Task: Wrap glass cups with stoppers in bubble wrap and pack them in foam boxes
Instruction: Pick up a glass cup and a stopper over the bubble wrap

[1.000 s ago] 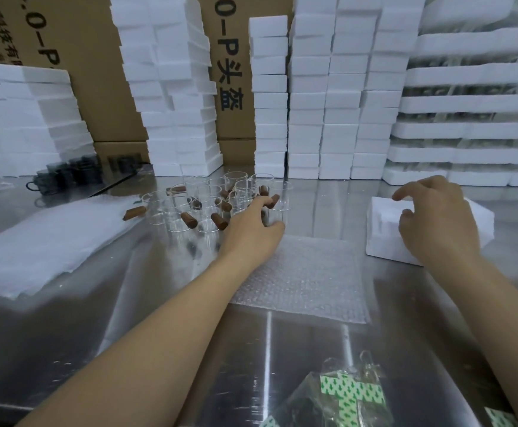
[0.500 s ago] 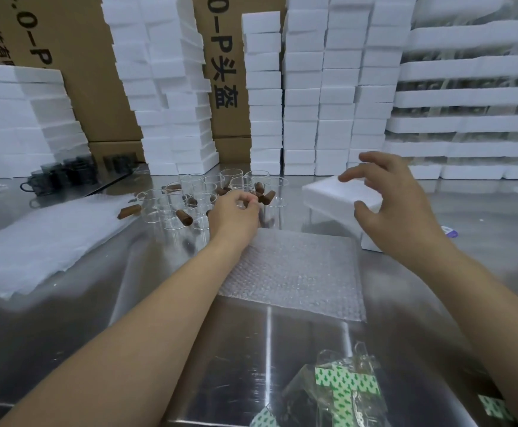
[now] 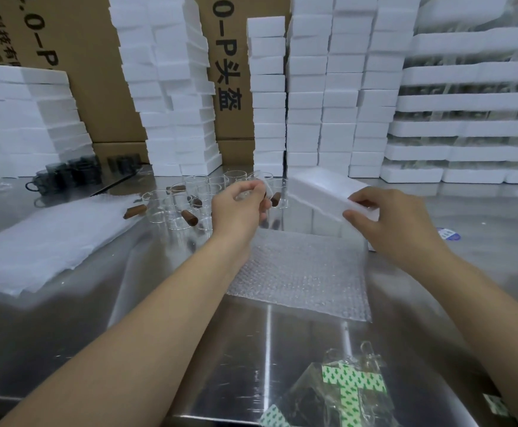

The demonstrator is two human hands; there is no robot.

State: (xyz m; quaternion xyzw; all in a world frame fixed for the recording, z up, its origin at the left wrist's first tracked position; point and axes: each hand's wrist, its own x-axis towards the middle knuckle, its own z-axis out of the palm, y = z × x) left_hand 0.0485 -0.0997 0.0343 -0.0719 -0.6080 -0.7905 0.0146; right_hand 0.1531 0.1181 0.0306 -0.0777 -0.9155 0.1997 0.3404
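Note:
My left hand grips a clear glass cup with a brown stopper, lifted just above the cluster of glass cups on the steel table. My right hand holds a white foam box by its near end, tilted and raised off the table. A sheet of bubble wrap lies flat on the table between and below both hands.
Tall stacks of white foam boxes and cardboard cartons line the back. A pile of bubble wrap sheets lies at the left, dark cups behind it. A plastic bag with green-printed stickers sits near the front edge.
My left hand closed on a cup and lifted it out of the cluster. My right hand took hold of the foam box and raised it toward the middle.

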